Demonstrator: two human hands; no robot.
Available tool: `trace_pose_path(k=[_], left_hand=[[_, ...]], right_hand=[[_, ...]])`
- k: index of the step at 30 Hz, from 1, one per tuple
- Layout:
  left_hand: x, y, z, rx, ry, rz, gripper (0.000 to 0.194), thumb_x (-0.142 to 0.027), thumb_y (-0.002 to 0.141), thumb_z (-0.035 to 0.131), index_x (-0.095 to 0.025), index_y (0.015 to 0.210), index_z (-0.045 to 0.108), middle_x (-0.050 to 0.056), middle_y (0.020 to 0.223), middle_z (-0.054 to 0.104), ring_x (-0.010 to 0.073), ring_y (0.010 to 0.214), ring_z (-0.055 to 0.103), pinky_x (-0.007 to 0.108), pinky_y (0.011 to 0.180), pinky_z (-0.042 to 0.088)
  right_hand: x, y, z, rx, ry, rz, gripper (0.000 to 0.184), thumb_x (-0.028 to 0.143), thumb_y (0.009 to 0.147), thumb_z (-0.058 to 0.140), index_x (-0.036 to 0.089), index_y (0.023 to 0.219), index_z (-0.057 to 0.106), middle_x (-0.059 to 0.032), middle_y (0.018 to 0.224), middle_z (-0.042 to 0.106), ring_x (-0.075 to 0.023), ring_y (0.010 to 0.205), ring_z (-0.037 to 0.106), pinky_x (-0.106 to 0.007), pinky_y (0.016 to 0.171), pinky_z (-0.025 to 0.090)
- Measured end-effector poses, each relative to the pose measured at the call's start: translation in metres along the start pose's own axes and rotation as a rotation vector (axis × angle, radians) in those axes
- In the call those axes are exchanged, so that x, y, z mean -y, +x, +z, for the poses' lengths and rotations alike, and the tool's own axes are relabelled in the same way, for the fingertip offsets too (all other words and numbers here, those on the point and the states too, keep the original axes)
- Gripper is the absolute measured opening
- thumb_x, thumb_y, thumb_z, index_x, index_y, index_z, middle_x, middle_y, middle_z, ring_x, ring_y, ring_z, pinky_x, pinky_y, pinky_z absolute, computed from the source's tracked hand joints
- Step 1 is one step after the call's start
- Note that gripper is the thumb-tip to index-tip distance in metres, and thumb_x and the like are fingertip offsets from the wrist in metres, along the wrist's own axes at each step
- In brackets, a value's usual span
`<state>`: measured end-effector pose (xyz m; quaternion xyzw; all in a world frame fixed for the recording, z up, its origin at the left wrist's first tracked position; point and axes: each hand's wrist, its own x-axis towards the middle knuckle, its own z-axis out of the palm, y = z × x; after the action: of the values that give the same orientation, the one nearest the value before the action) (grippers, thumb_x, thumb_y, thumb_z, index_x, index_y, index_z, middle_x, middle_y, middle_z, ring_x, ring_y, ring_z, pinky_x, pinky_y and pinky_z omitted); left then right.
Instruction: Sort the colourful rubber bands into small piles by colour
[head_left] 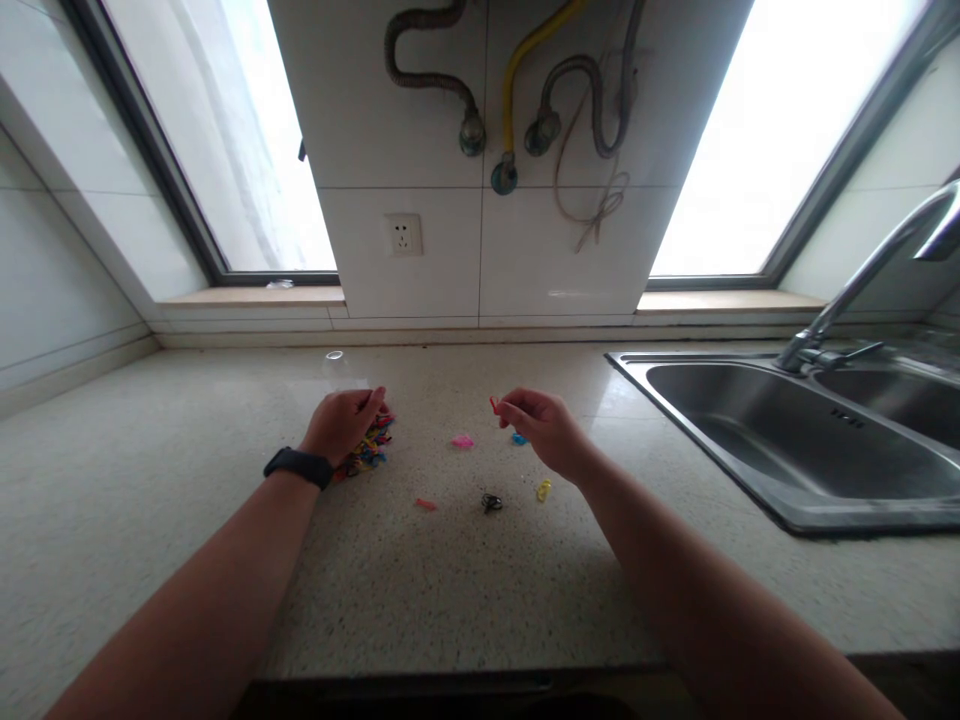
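- Countertop (450,600), pale and speckled, spanning the view from its near edge to the wall.
- Orange-red piece (426,504), black cluster (491,502) and yellow piece (544,490): nearest small items, lying apart in a loose row, left to right.
- Multicoloured pile (369,447): many small pieces heaped directly beside and partly behind the left hand.
- Left hand (341,425), dark band (298,466) at the wrist: fingers curled close together at the pile, thumb laid along them; whether the tips pinch a piece cannot be told.
- Pink piece (463,442) and blue piece (519,439): on the countertop, the blue one just beside the right hand.
- Right hand (546,430): thumb and index finger pressed together, pinching a red piece (493,405) above the countertop; other fingers curled inward.
- Steel sink (787,430): set into the countertop at right, with faucet (832,310) behind.
- Clear ring (334,355): toward the wall, beyond the left hand.
- Tiled wall (555,250): bears a socket (405,235) and hoses.
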<state>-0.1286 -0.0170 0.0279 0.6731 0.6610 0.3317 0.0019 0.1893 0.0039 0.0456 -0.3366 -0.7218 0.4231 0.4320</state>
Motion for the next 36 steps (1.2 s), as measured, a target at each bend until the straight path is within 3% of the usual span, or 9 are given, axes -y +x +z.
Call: trace_pose_path(k=[13, 16, 20, 23, 30, 36], left_hand=[[-0.003, 0.0, -0.001, -0.01, -0.019, -0.003, 0.054, -0.052, 0.092, 0.036, -0.021, 0.075, 0.076, 0.007, 0.077, 0.076, 0.0228, 0.079, 0.069, 0.029, 0.072, 0.047], [-0.003, 0.0, 0.001, -0.019, 0.011, 0.0, 0.055, -0.053, 0.093, 0.034, -0.021, 0.074, 0.075, 0.007, 0.076, 0.076, 0.0223, 0.076, 0.069, 0.029, 0.071, 0.047], [-0.002, 0.001, 0.004, -0.031, 0.038, 0.004, 0.057, -0.054, 0.094, 0.032, -0.021, 0.074, 0.075, 0.007, 0.076, 0.075, 0.0218, 0.074, 0.068, 0.029, 0.069, 0.045], [-0.001, 0.002, 0.005, -0.024, 0.04, 0.018, 0.058, -0.054, 0.095, 0.032, -0.021, 0.075, 0.075, 0.007, 0.076, 0.075, 0.0217, 0.073, 0.068, 0.029, 0.067, 0.044], [-0.001, 0.003, 0.005, -0.025, 0.069, 0.018, 0.056, -0.053, 0.096, 0.033, -0.022, 0.074, 0.075, 0.007, 0.074, 0.074, 0.0212, 0.07, 0.067, 0.029, 0.063, 0.041], [-0.001, 0.003, 0.005, -0.025, 0.057, 0.036, 0.056, -0.051, 0.097, 0.034, -0.022, 0.075, 0.076, 0.007, 0.073, 0.074, 0.0203, 0.07, 0.066, 0.029, 0.065, 0.041]], right_hand=[[-0.002, -0.003, 0.005, 0.082, -0.131, -0.029, 0.032, 0.047, 0.087, 0.057, 0.016, 0.083, 0.065, -0.0011, 0.07, 0.061, -0.0106, 0.06, 0.045, -0.025, 0.056, 0.035], [0.002, -0.008, 0.01, 0.137, -0.343, -0.101, 0.03, 0.044, 0.091, 0.054, 0.017, 0.085, 0.065, -0.0002, 0.068, 0.06, -0.011, 0.06, 0.045, -0.025, 0.057, 0.033], [0.012, -0.013, 0.024, 0.284, -0.734, -0.297, 0.024, 0.037, 0.094, 0.053, 0.019, 0.086, 0.067, -0.0041, 0.083, 0.067, -0.0141, 0.076, 0.056, -0.027, 0.069, 0.035], [0.015, -0.012, 0.038, 0.375, -0.901, -0.334, 0.026, 0.037, 0.095, 0.052, 0.02, 0.087, 0.068, -0.0054, 0.084, 0.069, -0.0162, 0.08, 0.058, -0.027, 0.068, 0.033], [0.01, -0.005, 0.061, 0.477, -1.061, -0.37, 0.029, 0.039, 0.095, 0.05, 0.021, 0.088, 0.071, -0.0068, 0.087, 0.072, -0.0191, 0.081, 0.062, -0.028, 0.064, 0.034], [0.013, -0.007, 0.063, 0.52, -1.102, -0.392, 0.032, 0.039, 0.096, 0.048, 0.019, 0.088, 0.072, -0.008, 0.087, 0.072, -0.0196, 0.076, 0.063, -0.028, 0.06, 0.032]])
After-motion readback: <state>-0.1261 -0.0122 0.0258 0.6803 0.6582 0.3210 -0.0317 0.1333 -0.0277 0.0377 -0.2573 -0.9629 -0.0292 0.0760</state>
